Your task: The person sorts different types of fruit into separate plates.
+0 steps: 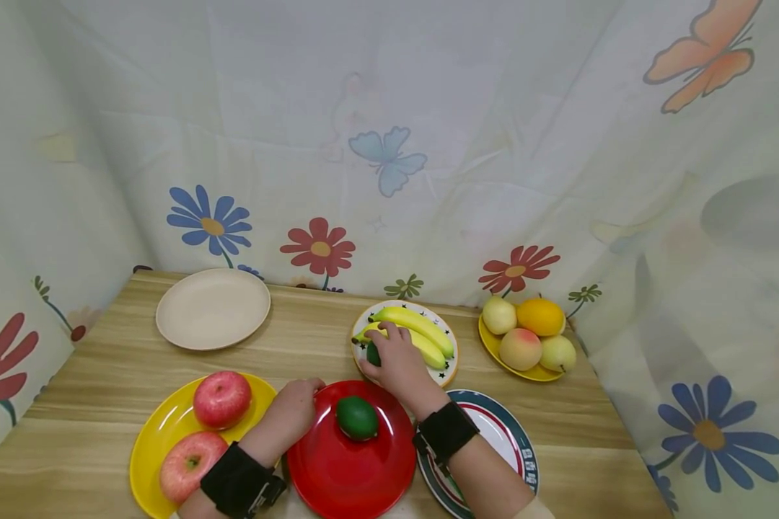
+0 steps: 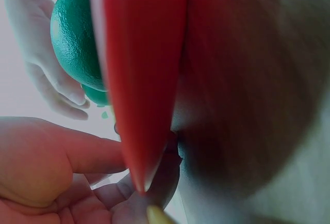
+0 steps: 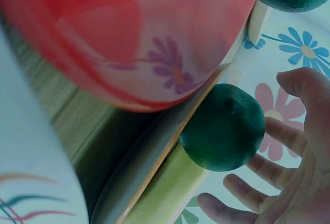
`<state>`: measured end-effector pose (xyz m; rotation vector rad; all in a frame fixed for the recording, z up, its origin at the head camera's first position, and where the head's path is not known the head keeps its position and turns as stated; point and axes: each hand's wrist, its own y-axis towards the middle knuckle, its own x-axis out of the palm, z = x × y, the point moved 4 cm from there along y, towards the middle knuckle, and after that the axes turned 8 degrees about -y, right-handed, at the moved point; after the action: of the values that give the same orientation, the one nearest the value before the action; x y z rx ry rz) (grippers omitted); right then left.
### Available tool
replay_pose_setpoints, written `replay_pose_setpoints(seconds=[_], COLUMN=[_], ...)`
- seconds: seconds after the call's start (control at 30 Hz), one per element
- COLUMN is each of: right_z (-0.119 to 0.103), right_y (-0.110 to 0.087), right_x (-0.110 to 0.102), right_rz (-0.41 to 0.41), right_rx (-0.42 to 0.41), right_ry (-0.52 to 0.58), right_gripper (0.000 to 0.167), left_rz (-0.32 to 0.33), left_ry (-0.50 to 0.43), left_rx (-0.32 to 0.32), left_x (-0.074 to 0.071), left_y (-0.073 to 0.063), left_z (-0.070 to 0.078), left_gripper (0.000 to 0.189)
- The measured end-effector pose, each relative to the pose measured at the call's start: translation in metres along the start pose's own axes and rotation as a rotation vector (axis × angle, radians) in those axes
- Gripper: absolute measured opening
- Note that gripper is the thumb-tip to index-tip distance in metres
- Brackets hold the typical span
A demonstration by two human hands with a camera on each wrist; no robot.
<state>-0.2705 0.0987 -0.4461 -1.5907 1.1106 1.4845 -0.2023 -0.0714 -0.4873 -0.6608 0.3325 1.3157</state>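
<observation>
My left hand (image 1: 292, 414) pinches the left rim of the red plate (image 1: 311, 468); in the left wrist view the thumb is over the rim and fingers lie beneath it. One green lime (image 1: 357, 418) sits on that plate. A second lime (image 3: 223, 127) is at the near edge of the small star-patterned plate (image 1: 451, 371), beside bananas (image 1: 418, 324). My right hand (image 1: 399, 367) is over this lime with its fingers spread; in the right wrist view the thumb stands apart from it, and some fingertips are close behind it. Whether they touch is unclear.
Left of the red plate, a yellow plate (image 1: 146, 440) holds two apples (image 1: 222, 400). A beige plate (image 1: 214, 310) is at the back left. A dark-rimmed white plate (image 1: 526, 440) lies under the right forearm. At the back right, a yellow dish (image 1: 490, 342) bears several fruits.
</observation>
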Motion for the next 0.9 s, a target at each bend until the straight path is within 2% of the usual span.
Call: replay_pose_setpoints(seconds=[0.33, 0.47, 0.67, 0.9], right_z=[-0.004, -0.002, 0.0, 0.006], right_y=[0.006, 0.009, 0.008, 0.01], right_x=[0.006, 0.012, 0.02, 0.024], right_rz=[-0.026, -0.044, -0.06, -0.032], right_rx=[-0.056, -0.067, -0.129, -0.131], right_ry=[-0.084, -0.086, -0.103, -0.038], right_gripper=[0.044, 0.044, 0.047, 0.038], left_rz=[-0.002, 0.005, 0.016, 0.032], left_ry=[0.009, 0.022, 0.042, 0.059], left_rx=[0.0, 0.01, 0.019, 0.036], left_x=[-0.001, -0.003, -0.003, -0.002], left_y=[0.0, -0.001, 0.0, 0.0], left_z=[0.001, 0.002, 0.001, 0.002], left_gripper=[0.022, 0.021, 0.02, 0.02])
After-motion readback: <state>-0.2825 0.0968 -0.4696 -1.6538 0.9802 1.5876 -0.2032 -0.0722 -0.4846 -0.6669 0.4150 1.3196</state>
